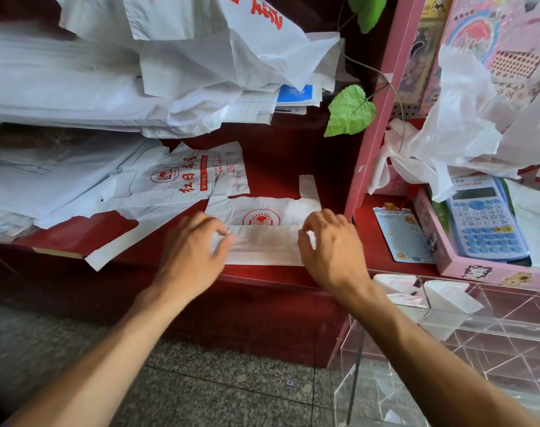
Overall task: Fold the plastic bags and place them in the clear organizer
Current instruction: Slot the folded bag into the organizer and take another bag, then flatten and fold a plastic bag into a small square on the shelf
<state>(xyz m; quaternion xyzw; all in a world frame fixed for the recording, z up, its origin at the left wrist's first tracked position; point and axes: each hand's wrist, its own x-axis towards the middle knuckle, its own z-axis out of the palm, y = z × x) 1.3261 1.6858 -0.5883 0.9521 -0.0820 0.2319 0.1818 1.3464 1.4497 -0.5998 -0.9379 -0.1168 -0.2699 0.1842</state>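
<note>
Thin matt plastic bag [264, 241] on glossy red counter [272, 167]; clear acrylic organizer [478, 328].

Two bare forearms, hands [190, 245] unadorned, no sleeves

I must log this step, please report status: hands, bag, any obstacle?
Left hand and right hand pinch the fold's ends. Bag on the red shelf, lower edge folded up, not yet in the organizer. Nothing blocking.

We see bare red counter [275, 161] behind the half-folded bag [264, 232], up to the pink shelf post [373, 124]. Loose bags [158, 180] crowd its left edge, a stack [78, 87] overhangs the back, and the clear organizer [447, 306] stands open-topped below the right corner.
</note>
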